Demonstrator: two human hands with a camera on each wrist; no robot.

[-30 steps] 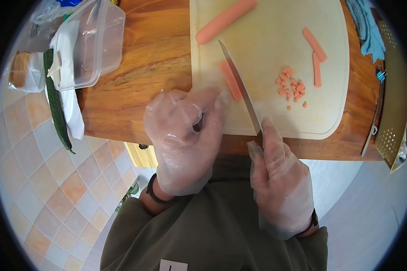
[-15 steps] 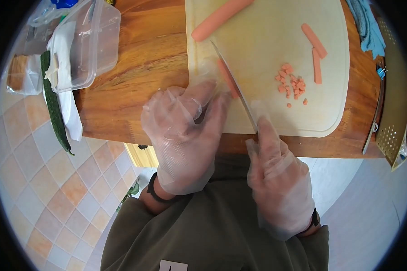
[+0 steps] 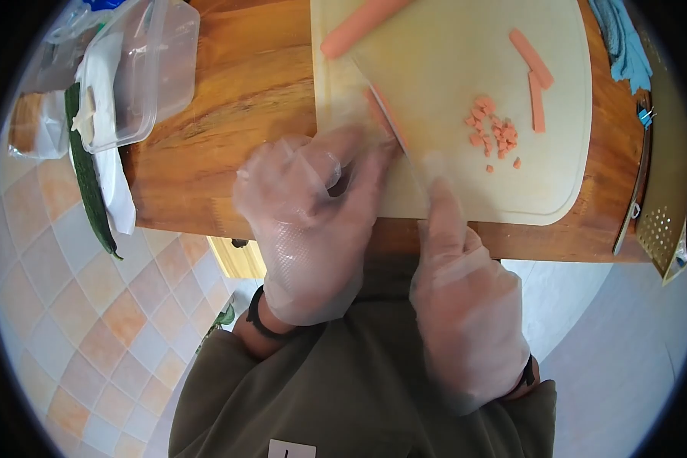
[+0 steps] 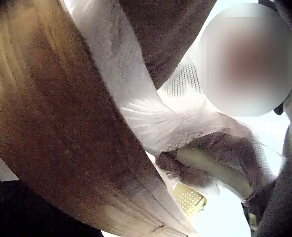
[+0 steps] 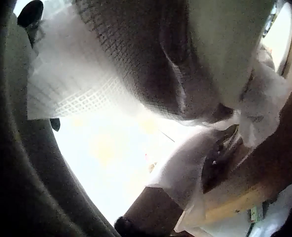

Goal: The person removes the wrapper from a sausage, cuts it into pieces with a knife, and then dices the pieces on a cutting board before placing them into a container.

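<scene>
My right hand (image 3: 469, 298), in a clear plastic glove, grips a knife (image 3: 413, 162) by its handle. The pale handle (image 4: 217, 172) shows inside the fist in the left wrist view. The blade lies lengthwise over a pink sausage strip (image 3: 373, 104) on the white cutting board (image 3: 450, 46). My gloved left hand (image 3: 309, 221) curls at the board's left edge and pinches the strip, thumb close beside the blade; its fingertips are partly hidden. A thick piece of sausage (image 3: 362, 27) lies beyond the knife tip.
Small sausage cubes (image 3: 504, 137) and two sausage strips (image 3: 538, 99) lie on the board's right. Left are a clear plastic container (image 3: 172, 72), a cucumber (image 3: 90, 179) and white paper (image 3: 120, 183). A blue cloth (image 3: 622, 46) and a perforated metal tray (image 3: 662, 210) stand right.
My left fingers have come in from beside the strip to hold it. The knife has moved left, from beside the strip to over it.
</scene>
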